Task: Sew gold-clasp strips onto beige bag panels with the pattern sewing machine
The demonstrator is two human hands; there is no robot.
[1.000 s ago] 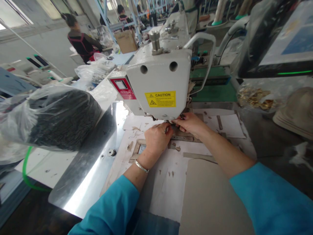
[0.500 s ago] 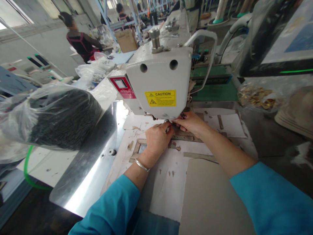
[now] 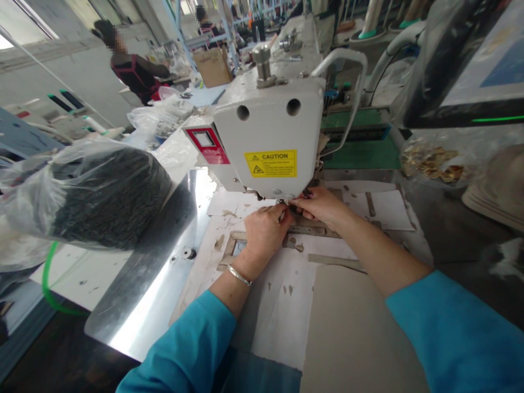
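Observation:
A white sewing machine head (image 3: 270,136) with a yellow caution label stands over the work surface. Both my hands meet right under its needle area. My left hand (image 3: 264,232) is curled, fingers pinched at a small dark piece beneath the machine. My right hand (image 3: 321,206) comes in from the right, fingertips pinched on the same small piece, which is mostly hidden. A flat metal clamp plate (image 3: 305,228) lies under my hands. White paper with torn tape bits (image 3: 282,305) covers the surface in front.
A clear plastic bag of dark material (image 3: 94,196) sits at the left on the shiny steel table (image 3: 155,284). A bag of gold metal parts (image 3: 434,161) lies at the right, under a wrapped screen (image 3: 470,65). Another person (image 3: 133,68) works far back left.
My hands stay pinched under the needle; the view has shifted very slightly. Nothing else has visibly moved.

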